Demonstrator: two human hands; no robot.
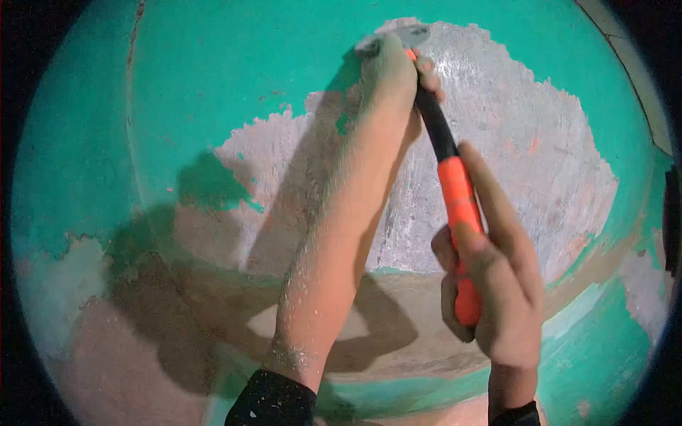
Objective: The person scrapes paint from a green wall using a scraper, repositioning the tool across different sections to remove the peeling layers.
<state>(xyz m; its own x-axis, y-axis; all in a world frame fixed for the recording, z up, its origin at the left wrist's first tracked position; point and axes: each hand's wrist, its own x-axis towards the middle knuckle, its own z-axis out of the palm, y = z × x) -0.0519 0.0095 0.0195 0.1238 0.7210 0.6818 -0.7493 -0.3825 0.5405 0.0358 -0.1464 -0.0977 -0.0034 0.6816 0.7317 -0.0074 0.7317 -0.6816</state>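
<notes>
A: Fingers first. Right hand (497, 284): fingers (465, 248) wrapped fully round the orange lower grip of the long orange-and-black-handled metal scraper (455, 192), thumb lying straight up along the handle. A closed, firm hold.

B: And the left hand (394, 67)?

A: Set at the head of the tool, palm pressing down over the neck; fingers (430, 74) curled round the black section just below the grey metal blade (406, 34). Also closed on the scraper. Forearm dusted with pale flakes; black sleeve cuff (273, 401) at the bottom edge.

B: Where does the blade sit?

A: Flat against the turquoise-painted plaster wall (213, 64), at the top margin of the large bare grey-pink stripped patch (511, 142), right where intact paint begins. Whether the edge is under the paint film I cannot tell; the left hand covers part of it.

B: Step in hand, in your judgement?

A: Paint removal, mid-course. A wide area is already bare; turquoise remains above, to the left, and in a band lower down. This looks like work on the upper boundary.

B: What does the next move call for?

A: Probably a low blade angle, left hand supplying pressure into the wall, right hand driving along the handle. Ragged paint edge nearby offers a start point. Risk: gouging the plaster if the angle steepens.
</notes>
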